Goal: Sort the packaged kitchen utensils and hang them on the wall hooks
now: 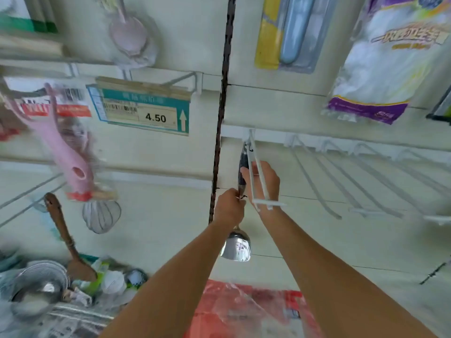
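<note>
A steel ladle [238, 245] with a dark handle hangs upright against the wall, its top at the base of a white double-wire hook [258, 176]. My left hand [228, 208] grips the lower part of the handle, just above the shiny bowl. My right hand [262, 184] is raised beside the upper handle, fingers curled around it behind the hook's wires. The hook's front crossbar crosses my right wrist.
Several bare white hooks [366, 186] stick out to the right. A price tag reading 4.50 [141, 108], a pink utensil [66, 152], a wire whisk [101, 215] and a wooden spoon [66, 237] hang left. Steel bowls [39, 286] and red packaging [244, 311] lie below.
</note>
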Tool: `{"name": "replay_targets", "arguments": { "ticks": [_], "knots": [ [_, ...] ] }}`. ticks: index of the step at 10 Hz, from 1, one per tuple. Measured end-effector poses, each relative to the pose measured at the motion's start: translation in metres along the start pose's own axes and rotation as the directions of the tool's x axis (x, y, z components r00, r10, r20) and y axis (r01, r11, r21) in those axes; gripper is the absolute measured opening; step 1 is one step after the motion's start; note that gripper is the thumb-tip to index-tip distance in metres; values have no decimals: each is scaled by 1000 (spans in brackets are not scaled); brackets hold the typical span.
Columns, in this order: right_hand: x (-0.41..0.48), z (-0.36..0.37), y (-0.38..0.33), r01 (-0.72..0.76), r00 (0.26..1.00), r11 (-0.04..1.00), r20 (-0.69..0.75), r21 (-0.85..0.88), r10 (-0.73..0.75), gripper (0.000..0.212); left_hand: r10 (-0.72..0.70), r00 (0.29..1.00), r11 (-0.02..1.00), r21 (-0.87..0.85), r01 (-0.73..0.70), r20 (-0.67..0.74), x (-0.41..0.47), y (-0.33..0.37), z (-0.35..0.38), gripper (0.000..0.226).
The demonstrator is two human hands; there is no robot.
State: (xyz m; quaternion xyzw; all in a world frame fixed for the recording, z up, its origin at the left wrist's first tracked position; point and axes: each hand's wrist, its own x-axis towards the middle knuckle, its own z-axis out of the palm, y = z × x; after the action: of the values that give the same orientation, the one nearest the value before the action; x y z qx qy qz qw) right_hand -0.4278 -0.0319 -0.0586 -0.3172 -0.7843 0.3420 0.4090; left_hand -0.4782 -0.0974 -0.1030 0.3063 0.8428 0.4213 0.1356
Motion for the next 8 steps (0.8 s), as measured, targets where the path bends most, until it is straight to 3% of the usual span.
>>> {"name": "replay_targets", "arguments": {
  "ticks": [2, 3, 8],
  "knots": [
    [-13, -8, 6, 51, 999, 996, -10, 78, -50, 16, 215, 972, 976, 37, -212, -99, -17, -17, 13, 15],
    [-40, -18, -2, 56, 998, 992, -24, 113, -54, 29, 280, 952, 960, 21, -280, -121, -40, -25, 15, 14],
    [-185, -66, -41, 112, 983, 987, -156, 113, -94, 32, 490, 867, 866, -62, -496, -97, -182, -59, -19, 9]
  ]
}}
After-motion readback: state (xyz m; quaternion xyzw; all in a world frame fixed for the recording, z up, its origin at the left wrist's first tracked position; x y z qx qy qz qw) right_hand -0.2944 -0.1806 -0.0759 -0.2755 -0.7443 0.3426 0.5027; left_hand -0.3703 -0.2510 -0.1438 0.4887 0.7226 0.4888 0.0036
